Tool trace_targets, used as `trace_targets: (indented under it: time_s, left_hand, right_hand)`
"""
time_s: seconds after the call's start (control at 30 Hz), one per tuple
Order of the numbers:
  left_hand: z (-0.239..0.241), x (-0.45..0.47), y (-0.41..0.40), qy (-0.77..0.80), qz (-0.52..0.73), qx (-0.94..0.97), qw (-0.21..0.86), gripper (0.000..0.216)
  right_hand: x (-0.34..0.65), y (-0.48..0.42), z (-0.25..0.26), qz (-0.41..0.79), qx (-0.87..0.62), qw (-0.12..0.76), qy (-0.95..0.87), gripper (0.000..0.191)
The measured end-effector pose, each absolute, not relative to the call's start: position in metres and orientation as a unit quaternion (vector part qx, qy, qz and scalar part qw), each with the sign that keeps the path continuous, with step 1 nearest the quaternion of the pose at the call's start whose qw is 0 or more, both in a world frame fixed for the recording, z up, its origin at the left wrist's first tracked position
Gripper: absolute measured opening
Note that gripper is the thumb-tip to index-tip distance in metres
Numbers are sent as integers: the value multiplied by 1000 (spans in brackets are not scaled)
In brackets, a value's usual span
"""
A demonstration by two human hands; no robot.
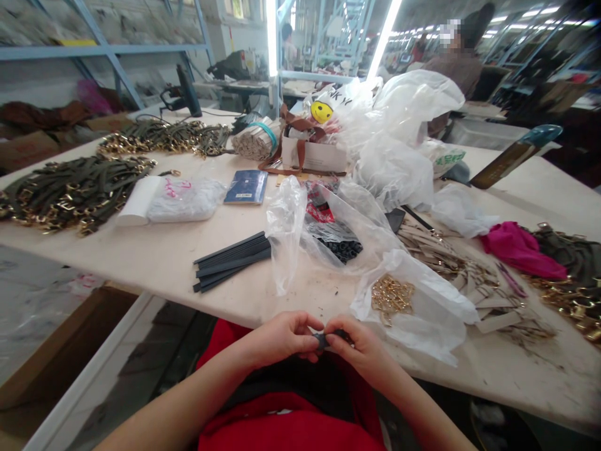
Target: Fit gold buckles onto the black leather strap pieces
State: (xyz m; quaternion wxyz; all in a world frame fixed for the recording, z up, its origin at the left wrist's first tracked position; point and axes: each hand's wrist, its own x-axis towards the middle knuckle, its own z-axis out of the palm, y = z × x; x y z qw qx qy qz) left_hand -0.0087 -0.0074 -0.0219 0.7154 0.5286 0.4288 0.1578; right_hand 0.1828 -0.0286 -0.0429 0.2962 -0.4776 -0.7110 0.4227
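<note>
My left hand [295,335] and my right hand [350,338] meet just off the table's front edge, above my lap. Pinched between the fingertips of both is a dark grey strap piece [321,341], mostly covered by the fingers. Ahead of my left hand lies a stack of dark flat straps [230,260]. Beyond the hands, a clear plastic bag holds small black loops [345,249]. Gold metal hardware [392,295] sits on a white plastic bag [432,313] in front of my right hand.
Olive straps with gold clasps [75,188] are heaped at the left. A blue booklet [246,187] and a wrapped packet [185,200] lie mid-table. Beige straps [488,294], a magenta cloth [523,249] and large plastic bags [399,138] cover the right side. A person [457,62] sits behind.
</note>
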Motion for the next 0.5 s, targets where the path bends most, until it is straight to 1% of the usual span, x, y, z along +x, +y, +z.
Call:
trace_targets:
  time_s: [0.13, 0.37, 0.5]
  left_hand:
    - [-24, -9, -10, 438, 145, 529, 712, 34]
    - [-39, -6, -17, 422, 135, 577, 686, 32]
    - [-34, -8, -16, 449, 130, 594, 655, 34]
  right_hand:
    - [183, -31, -41, 397, -462, 288, -738, 8]
    - [184, -36, -45, 391, -428, 239, -779, 12]
    - [181, -38, -54, 403, -471, 275, -735, 7]
